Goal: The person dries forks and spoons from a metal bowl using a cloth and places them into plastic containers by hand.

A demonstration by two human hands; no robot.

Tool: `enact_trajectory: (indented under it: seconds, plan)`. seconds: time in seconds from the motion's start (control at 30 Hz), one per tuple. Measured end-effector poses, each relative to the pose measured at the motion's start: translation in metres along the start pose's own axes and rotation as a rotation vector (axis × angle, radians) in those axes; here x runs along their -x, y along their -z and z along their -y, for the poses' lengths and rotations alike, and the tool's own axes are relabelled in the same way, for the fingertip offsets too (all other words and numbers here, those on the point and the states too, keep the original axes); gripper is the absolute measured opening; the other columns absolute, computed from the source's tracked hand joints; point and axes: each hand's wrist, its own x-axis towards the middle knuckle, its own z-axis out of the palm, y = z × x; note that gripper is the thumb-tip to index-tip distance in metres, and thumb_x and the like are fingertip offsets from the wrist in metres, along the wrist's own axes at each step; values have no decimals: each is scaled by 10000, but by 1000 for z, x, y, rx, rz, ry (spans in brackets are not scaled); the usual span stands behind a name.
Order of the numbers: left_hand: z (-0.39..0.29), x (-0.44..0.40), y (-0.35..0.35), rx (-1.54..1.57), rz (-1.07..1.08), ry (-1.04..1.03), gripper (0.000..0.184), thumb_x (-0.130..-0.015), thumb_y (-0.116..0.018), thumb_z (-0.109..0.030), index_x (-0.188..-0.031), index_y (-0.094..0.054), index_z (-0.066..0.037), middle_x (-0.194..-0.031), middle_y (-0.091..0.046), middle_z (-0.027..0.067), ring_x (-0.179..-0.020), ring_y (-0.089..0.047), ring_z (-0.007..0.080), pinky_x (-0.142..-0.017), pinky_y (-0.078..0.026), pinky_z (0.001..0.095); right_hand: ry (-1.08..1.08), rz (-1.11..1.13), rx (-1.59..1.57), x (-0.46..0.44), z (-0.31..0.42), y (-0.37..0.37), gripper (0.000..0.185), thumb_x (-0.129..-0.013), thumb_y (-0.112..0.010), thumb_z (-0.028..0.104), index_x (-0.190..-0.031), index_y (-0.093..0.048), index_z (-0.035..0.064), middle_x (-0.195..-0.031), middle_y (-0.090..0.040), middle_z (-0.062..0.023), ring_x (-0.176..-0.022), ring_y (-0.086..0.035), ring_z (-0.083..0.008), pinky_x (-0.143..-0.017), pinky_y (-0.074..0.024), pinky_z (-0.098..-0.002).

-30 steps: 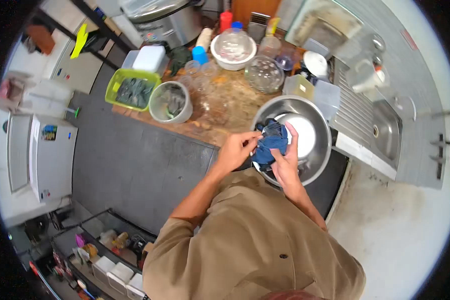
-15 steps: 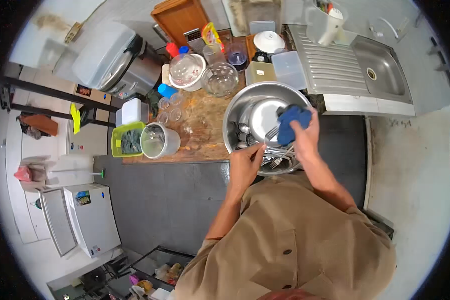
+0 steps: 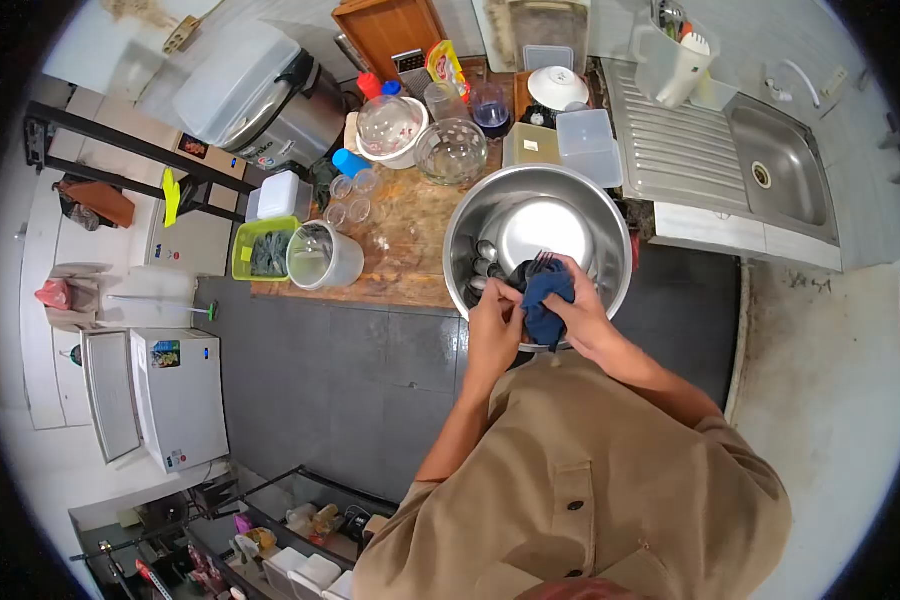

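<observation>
While pinching the bunched dark-blue cloth (image 3: 549, 308) beside the silver metal fork (image 3: 541, 263) in right-hand fingers (image 3: 559, 302) above the round stainless-steel basin (image 3: 617, 225), wipe lengthwise, steadying with pressed-together left-hand fingers (image 3: 504, 291), though impossible to tell on what.

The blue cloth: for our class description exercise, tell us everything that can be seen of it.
The blue cloth is deep blue, looks like soft fabric, and is crumpled into an uneven bundle. The right hand grips it from the right; the left hand's fingertips meet its left edge. Fork tines show at its top. It is held up over the near side of the large metal bowl. Whether the darker patch at its upper left belongs to it is unclear.
</observation>
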Motion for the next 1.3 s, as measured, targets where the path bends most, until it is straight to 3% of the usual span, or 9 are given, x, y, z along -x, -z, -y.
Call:
enact_trajectory:
  seconds: [0.17,0.37,0.57,0.7,0.83,0.93,1.1,1.2,1.3]
  plan:
    - [2,3,6,-300,138,-338,130,-972,-583,41,-1053,-487,9,-831,-663,196,-728,-702,321,-649,-539,398,-3,-9,30,-6,4,0,492,-904,-625,-98,-1342,-486,78,-1175,-592,-73,-1033,-618,-159,-912,-534,-305]
    - [-29,2,29,-503,-14,-241,242,-986,-691,-150,-1116,-527,-29,-815,-695,203,-737,-700,395,-635,-523,467,257,27,576,-8,15,-4,558,-822,-696,-66,-1310,-477,95,-1075,-595,-73,-987,-611,-167,-859,-511,-295]
    - [-22,-4,30,-603,50,-430,183,-950,-731,-126,-1084,-647,-34,-803,-666,169,-711,-653,385,-623,-509,449,262,237,743,-3,34,-11,646,-780,-735,-58,-1336,-444,90,-994,-586,-96,-892,-616,-180,-825,-498,-317]
    - [-16,-3,31,-447,4,-458,84,-919,-728,-38,-992,-689,-25,-811,-683,148,-686,-665,349,-620,-511,425,225,345,778,-1,36,2,690,-769,-786,-17,-1352,-433,91,-1070,-628,-145,-945,-685,-307,-866,-510,-396]
    - [-20,-7,66,-346,-288,-286,121,-984,-712,-89,-923,-651,-4,-695,-669,83,-572,-591,125,-562,-463,315,245,440,979,7,47,27,717,-747,-818,9,-1351,-443,100,-1084,-638,-154,-988,-687,-369,-876,-515,-432]
    - [-11,-13,83,-378,-278,-238,263,-1041,-679,-176,-852,-616,-4,-652,-598,3,-601,-507,40,-536,-381,221,267,378,1022,15,56,45,708,-733,-807,-21,-1334,-459,117,-978,-651,-175,-894,-668,-402,-796,-513,-402]
    - [-9,-24,94,-208,-470,-180,316,-1052,-663,-231,-834,-602,-10,-614,-547,-17,-588,-477,40,-522,-352,229,217,132,1204,25,60,93,742,-743,-781,-53,-1386,-457,127,-1014,-666,-232,-982,-673,-478,-826,-528,-463]
    - [18,-30,94,-401,-448,-80,283,-1027,-682,-198,-837,-613,0,-631,-601,34,-579,-532,76,-529,-409,274,175,55,1120,36,73,94,737,-741,-769,-65,-1387,-468,123,-973,-644,-225,-857,-647,-450,-781,-519,-429]
    - [71,-40,78,-583,-355,-56,257,-995,-691,-180,-854,-637,28,-653,-668,139,-568,-640,199,-573,-493,352,200,6,1112,37,72,96,749,-744,-756,-77,-1405,-467,128,-933,-619,-205,-777,-611,-415,-748,-503,-416]
